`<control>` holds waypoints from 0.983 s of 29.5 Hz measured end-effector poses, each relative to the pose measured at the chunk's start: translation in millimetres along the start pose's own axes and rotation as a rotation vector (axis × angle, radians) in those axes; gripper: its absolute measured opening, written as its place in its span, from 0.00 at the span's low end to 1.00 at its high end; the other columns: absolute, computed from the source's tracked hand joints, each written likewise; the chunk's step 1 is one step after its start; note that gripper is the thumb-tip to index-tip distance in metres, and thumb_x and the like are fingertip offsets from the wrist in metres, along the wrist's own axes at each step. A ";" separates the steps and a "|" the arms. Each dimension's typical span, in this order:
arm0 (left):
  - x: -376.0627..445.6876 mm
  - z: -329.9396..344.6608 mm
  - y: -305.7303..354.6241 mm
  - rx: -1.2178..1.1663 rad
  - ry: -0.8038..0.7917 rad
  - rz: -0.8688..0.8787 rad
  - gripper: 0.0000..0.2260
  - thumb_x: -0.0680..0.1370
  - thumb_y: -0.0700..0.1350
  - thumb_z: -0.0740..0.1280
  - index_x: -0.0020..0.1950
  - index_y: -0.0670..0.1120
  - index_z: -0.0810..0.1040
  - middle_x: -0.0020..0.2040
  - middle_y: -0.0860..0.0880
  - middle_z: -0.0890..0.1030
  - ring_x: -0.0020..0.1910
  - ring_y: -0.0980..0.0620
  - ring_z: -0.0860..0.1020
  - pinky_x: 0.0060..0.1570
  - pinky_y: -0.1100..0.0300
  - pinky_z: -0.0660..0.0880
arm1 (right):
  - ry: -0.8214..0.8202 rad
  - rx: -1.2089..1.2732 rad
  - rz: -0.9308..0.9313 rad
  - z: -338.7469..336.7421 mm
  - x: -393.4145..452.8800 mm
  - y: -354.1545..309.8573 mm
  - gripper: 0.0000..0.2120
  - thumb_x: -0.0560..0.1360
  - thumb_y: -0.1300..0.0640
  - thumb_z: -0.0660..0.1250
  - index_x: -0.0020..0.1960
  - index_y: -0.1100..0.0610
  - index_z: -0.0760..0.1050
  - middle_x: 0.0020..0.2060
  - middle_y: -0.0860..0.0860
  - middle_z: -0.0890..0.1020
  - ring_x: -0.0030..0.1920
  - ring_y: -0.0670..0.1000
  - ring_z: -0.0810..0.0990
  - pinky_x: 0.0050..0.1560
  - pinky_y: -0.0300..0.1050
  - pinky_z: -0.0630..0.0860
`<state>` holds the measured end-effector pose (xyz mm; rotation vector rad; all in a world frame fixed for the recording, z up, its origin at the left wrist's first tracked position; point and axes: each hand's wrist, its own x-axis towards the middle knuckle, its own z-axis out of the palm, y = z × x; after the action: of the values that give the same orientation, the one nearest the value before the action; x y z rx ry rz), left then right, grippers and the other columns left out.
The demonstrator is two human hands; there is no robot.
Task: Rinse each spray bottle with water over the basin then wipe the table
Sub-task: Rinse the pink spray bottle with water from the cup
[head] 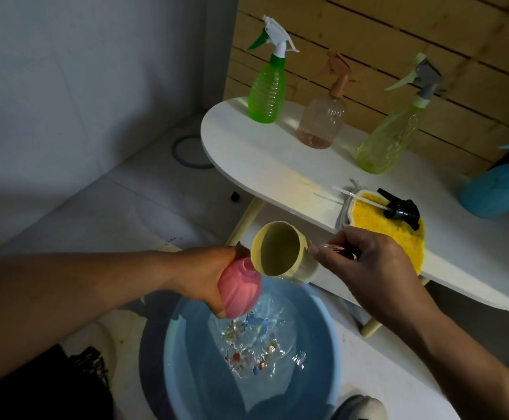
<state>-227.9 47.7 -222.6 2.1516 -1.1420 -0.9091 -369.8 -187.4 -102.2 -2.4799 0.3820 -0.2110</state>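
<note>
The left hand (207, 274) gripped the opaque pink ribbed plastic bottle (238, 287), cap off, over the round blue plastic basin (174, 353). Its long axis was tilted, neck toward the pale yellow cup (274, 249) touching it, whose handle the right hand (368, 262) pinched.

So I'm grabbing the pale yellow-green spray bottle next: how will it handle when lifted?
The yellow-green spray bottle looks like thin clear plastic with no liquid visible, so probably light. Tall with a narrow base, it may tip if nudged. Its ribbed sides should aid grip.
</note>
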 end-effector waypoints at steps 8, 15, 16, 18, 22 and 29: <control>1.5 2.0 3.1 0.014 0.000 0.002 0.46 0.63 0.49 0.85 0.74 0.60 0.63 0.66 0.59 0.74 0.64 0.53 0.76 0.60 0.51 0.81 | 0.052 -0.140 -0.062 0.1 -6.9 -9.1 0.12 0.73 0.38 0.71 0.40 0.46 0.79 0.35 0.42 0.81 0.37 0.42 0.77 0.35 0.46 0.75; 1.2 1.3 5.2 0.032 0.002 -0.005 0.47 0.64 0.50 0.85 0.75 0.60 0.62 0.67 0.59 0.72 0.65 0.53 0.75 0.61 0.51 0.80 | 0.093 -0.205 -0.145 0.8 -7.5 -11.0 0.13 0.72 0.38 0.69 0.41 0.47 0.80 0.36 0.42 0.80 0.37 0.44 0.77 0.36 0.49 0.76; 0.8 1.1 5.5 0.034 0.002 -0.007 0.47 0.64 0.50 0.85 0.75 0.60 0.62 0.67 0.60 0.72 0.65 0.54 0.74 0.60 0.52 0.80 | 0.095 -0.213 -0.154 1.0 -7.4 -10.8 0.13 0.72 0.38 0.69 0.42 0.47 0.80 0.36 0.43 0.80 0.37 0.45 0.77 0.36 0.49 0.76; 0.1 1.0 6.0 0.039 0.000 -0.012 0.46 0.64 0.49 0.85 0.74 0.60 0.62 0.66 0.61 0.72 0.65 0.54 0.74 0.60 0.54 0.80 | 0.097 -0.223 -0.166 1.3 -7.9 -11.5 0.13 0.73 0.39 0.69 0.42 0.48 0.80 0.37 0.43 0.80 0.38 0.46 0.78 0.38 0.49 0.76; -0.8 0.5 7.1 0.050 0.005 -0.018 0.46 0.64 0.50 0.85 0.73 0.60 0.62 0.63 0.62 0.71 0.64 0.54 0.74 0.58 0.54 0.81 | 0.106 -0.217 -0.201 0.5 -9.6 -13.8 0.13 0.73 0.39 0.68 0.43 0.48 0.81 0.37 0.42 0.80 0.38 0.44 0.77 0.37 0.48 0.76; -0.9 -0.3 9.7 0.024 0.003 -0.013 0.46 0.65 0.49 0.85 0.75 0.58 0.61 0.64 0.61 0.71 0.64 0.55 0.74 0.58 0.58 0.80 | 0.111 -0.263 -0.233 0.5 -9.7 -14.3 0.12 0.75 0.39 0.68 0.44 0.46 0.81 0.38 0.43 0.80 0.37 0.45 0.77 0.36 0.47 0.75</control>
<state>-232.9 43.6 -215.2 2.1813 -1.1441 -0.9016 -375.7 -173.0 -94.6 -2.7801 0.1728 -0.4190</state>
